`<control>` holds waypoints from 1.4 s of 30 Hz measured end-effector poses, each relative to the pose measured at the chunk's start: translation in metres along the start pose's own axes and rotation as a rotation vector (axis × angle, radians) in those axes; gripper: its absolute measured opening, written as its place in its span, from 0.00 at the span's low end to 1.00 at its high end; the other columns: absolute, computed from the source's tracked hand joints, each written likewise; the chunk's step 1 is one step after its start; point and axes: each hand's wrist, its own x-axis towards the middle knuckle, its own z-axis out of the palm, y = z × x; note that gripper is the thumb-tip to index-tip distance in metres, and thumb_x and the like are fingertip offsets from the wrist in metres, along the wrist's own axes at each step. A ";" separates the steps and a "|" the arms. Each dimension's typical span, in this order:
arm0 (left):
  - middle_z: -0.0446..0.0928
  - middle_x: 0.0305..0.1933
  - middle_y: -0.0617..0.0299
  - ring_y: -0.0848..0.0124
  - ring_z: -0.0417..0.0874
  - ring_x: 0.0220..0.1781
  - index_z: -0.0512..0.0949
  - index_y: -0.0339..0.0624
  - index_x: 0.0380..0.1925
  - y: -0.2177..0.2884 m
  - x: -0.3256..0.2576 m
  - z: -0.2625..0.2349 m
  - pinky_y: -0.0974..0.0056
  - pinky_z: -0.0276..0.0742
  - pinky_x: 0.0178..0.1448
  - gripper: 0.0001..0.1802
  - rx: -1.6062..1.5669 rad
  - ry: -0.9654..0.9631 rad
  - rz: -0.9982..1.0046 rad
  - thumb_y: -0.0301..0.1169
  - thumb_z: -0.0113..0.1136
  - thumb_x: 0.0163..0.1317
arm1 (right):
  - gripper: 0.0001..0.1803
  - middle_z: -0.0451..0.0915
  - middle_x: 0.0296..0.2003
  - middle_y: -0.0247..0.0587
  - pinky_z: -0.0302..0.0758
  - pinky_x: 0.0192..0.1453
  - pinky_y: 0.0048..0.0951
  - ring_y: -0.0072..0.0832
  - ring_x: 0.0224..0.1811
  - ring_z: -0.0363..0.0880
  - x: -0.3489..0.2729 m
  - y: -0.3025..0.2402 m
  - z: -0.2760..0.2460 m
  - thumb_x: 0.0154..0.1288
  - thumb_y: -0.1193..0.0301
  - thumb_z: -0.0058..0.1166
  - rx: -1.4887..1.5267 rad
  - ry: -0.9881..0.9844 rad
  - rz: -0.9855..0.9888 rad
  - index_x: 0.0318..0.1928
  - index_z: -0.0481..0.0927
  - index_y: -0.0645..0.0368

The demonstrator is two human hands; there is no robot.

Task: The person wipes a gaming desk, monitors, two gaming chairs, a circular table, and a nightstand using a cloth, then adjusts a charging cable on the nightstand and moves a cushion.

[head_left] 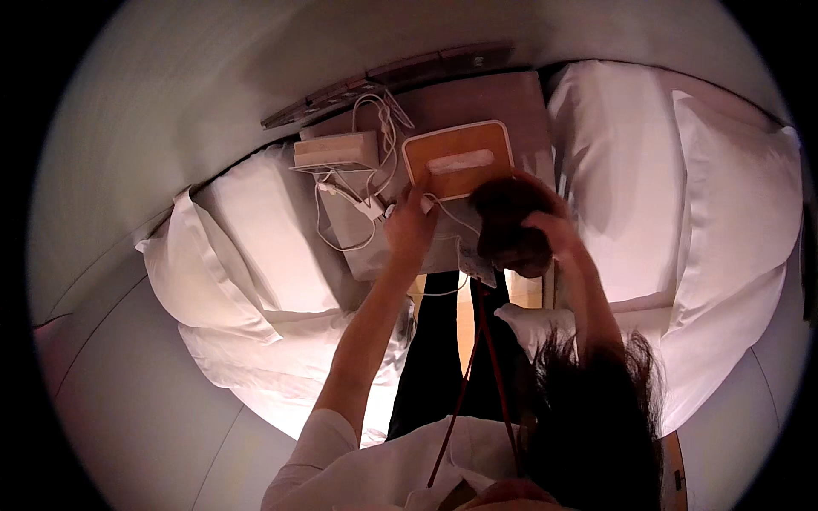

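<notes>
We are holding a dark brown, soft-looking bundle (509,223) in our right hand (558,223), its fingers closing around the right side, over the front right part of the surface (530,106) and overlapping the tissue box's (469,136) near right corner in view. Our left hand (411,226) is reaching to the box's near left corner, fingers slightly bent; we cannot tell whether they are gripping the white cable (443,209) there. Bare surface is running behind the box and along its right, toward the white pillow (607,170). On the left, tangled cords and a pale block (336,152) are crowding the room beside our left hand.
</notes>
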 end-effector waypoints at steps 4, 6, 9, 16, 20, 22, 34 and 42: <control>0.74 0.56 0.56 0.53 0.81 0.48 0.67 0.65 0.62 -0.005 -0.002 0.008 0.53 0.80 0.45 0.35 0.001 0.040 -0.005 0.36 0.65 0.52 | 0.31 0.77 0.51 0.43 0.70 0.59 0.32 0.33 0.55 0.73 0.056 -0.042 -0.006 0.51 0.75 0.57 -0.372 0.282 -0.163 0.59 0.73 0.54; 0.75 0.55 0.57 0.53 0.81 0.46 0.68 0.64 0.61 -0.009 -0.006 0.009 0.52 0.80 0.43 0.33 0.023 0.029 -0.011 0.37 0.65 0.52 | 0.29 0.76 0.53 0.44 0.70 0.61 0.39 0.40 0.56 0.73 0.117 -0.043 0.000 0.51 0.70 0.58 -0.918 0.305 -0.302 0.58 0.74 0.52; 0.75 0.55 0.57 0.54 0.81 0.48 0.70 0.63 0.59 -0.017 -0.013 0.007 0.53 0.80 0.45 0.32 0.107 0.056 0.034 0.37 0.65 0.51 | 0.31 0.72 0.57 0.44 0.69 0.61 0.48 0.50 0.57 0.70 0.184 -0.016 0.014 0.51 0.61 0.58 -1.402 0.241 -0.111 0.58 0.72 0.52; 0.75 0.54 0.56 0.54 0.81 0.48 0.71 0.63 0.59 -0.023 -0.006 0.000 0.54 0.80 0.47 0.31 0.058 0.022 0.016 0.38 0.65 0.52 | 0.31 0.67 0.59 0.47 0.63 0.66 0.46 0.49 0.61 0.65 0.110 0.031 -0.020 0.53 0.73 0.54 -1.122 0.568 -0.168 0.61 0.67 0.53; 0.75 0.54 0.55 0.54 0.81 0.49 0.69 0.64 0.61 -0.010 0.015 0.002 0.54 0.80 0.48 0.32 0.051 0.015 0.027 0.38 0.64 0.53 | 0.33 0.67 0.57 0.47 0.65 0.63 0.44 0.51 0.56 0.67 -0.010 0.102 0.005 0.51 0.80 0.53 -1.193 0.654 -0.121 0.61 0.67 0.52; 0.74 0.56 0.53 0.55 0.79 0.53 0.67 0.64 0.63 0.002 0.025 0.004 0.54 0.78 0.51 0.32 -0.029 -0.027 0.009 0.39 0.62 0.55 | 0.36 0.65 0.58 0.44 0.70 0.59 0.43 0.50 0.55 0.67 -0.037 0.144 0.034 0.50 0.78 0.57 -1.373 0.602 0.053 0.63 0.67 0.46; 0.74 0.57 0.50 0.57 0.77 0.57 0.67 0.40 0.61 -0.095 -0.093 -0.017 0.58 0.72 0.58 0.39 -0.332 -0.216 -0.329 0.36 0.70 0.48 | 0.37 0.60 0.66 0.45 0.53 0.68 0.49 0.50 0.64 0.58 -0.003 0.082 0.035 0.54 0.64 0.59 -1.164 0.702 -0.278 0.65 0.63 0.52; 0.75 0.48 0.48 0.56 0.78 0.51 0.61 0.36 0.62 -0.105 -0.079 0.047 0.56 0.75 0.52 0.41 -0.612 -0.013 -0.417 0.34 0.70 0.48 | 0.43 0.51 0.70 0.34 0.48 0.69 0.55 0.51 0.67 0.52 0.002 0.120 0.066 0.55 0.60 0.58 -1.627 0.454 -0.140 0.70 0.53 0.42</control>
